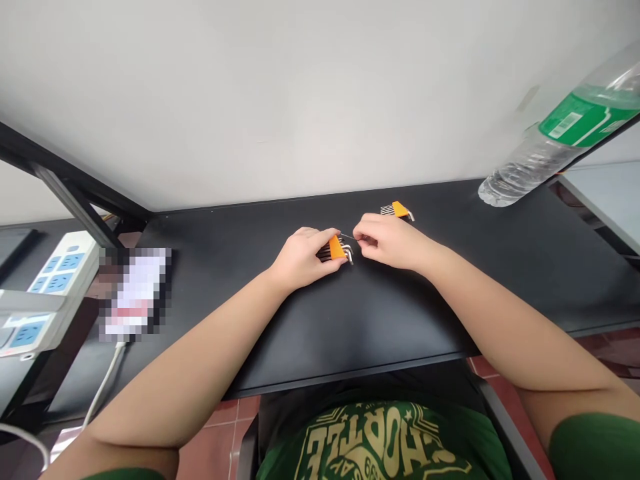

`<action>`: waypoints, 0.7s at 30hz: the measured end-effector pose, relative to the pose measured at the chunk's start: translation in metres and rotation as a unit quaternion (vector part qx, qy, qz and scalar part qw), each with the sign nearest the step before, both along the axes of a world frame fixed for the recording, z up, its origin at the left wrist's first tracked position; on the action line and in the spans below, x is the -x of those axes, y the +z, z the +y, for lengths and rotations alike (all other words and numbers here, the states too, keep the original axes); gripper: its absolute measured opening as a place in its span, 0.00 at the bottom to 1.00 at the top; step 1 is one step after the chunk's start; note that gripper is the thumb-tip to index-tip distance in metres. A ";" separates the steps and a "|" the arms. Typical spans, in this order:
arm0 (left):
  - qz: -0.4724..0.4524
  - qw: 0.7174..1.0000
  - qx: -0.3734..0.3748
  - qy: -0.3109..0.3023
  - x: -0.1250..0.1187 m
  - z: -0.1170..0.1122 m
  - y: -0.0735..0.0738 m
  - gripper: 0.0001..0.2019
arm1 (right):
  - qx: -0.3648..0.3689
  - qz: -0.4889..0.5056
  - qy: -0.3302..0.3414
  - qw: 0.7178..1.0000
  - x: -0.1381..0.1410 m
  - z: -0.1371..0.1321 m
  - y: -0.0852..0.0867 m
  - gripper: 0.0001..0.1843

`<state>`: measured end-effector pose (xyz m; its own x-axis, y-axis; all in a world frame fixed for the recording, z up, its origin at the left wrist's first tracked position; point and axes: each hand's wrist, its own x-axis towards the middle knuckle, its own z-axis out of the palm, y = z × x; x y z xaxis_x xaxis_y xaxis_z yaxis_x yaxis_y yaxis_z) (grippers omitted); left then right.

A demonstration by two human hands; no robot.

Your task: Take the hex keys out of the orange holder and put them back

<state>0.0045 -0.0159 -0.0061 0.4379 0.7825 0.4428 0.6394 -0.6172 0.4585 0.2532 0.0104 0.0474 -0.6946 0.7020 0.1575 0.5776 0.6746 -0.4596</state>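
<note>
My left hand [303, 257] is closed around an orange holder of hex keys [337, 249] on the black desk [350, 320]. My right hand [387, 241] pinches a thin hex key [347, 237] whose end reaches toward that holder. A second orange holder of hex keys [399, 211] lies on the desk just behind my right hand, untouched.
A clear plastic water bottle with a green label [555, 140] leans at the right rear. A phone [135, 293] with a white cable lies at the desk's left end. White power strips [45, 287] sit further left. A white wall backs the desk.
</note>
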 end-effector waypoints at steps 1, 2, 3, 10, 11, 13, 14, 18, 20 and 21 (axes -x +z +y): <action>0.000 1.000 -0.004 0.000 0.000 0.000 0.000 0.24 | -0.002 0.003 0.003 1.000 0.000 0.000 0.000 0.06; 0.000 1.000 -0.007 -0.002 0.000 0.000 0.000 0.24 | -0.005 0.005 0.006 1.000 0.000 -0.001 0.000 0.06; 0.000 1.000 -0.010 -0.003 0.000 0.000 0.000 0.24 | -0.009 0.005 0.007 1.000 0.000 -0.001 0.000 0.07; 0.002 1.000 -0.015 -0.007 -0.001 0.000 -0.001 0.24 | -0.066 -0.028 0.013 0.997 0.000 -0.001 -0.003 0.09; 0.001 1.000 -0.018 -0.008 -0.001 0.000 -0.001 0.24 | -0.073 -0.034 0.017 0.997 0.000 0.000 -0.003 0.09; 0.003 1.000 -0.021 -0.011 -0.001 0.000 -0.001 0.23 | -0.088 -0.043 0.026 0.995 0.000 0.000 -0.004 0.10; 0.005 1.000 -0.019 -0.014 -0.001 0.000 -0.001 0.23 | -0.096 -0.046 0.031 0.994 0.000 0.000 -0.004 0.10; 0.005 1.000 -0.013 -0.016 0.000 0.000 -0.001 0.23 | -0.116 -0.052 0.044 0.991 0.000 -0.001 -0.003 0.10; 0.001 1.000 -0.016 -0.014 -0.001 0.000 -0.001 0.23 | -0.117 -0.056 0.039 0.991 0.000 -0.002 -0.001 0.10; 0.001 1.000 -0.017 -0.015 -0.001 0.001 -0.001 0.23 | -0.115 -0.057 0.035 0.991 0.000 -0.002 0.000 0.10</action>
<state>0.0050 -0.0154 -0.0072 0.4607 0.7543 0.4678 0.6214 -0.6504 0.4369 0.2533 0.0079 0.0471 -0.7625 0.6061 0.2264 0.5650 0.7943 -0.2234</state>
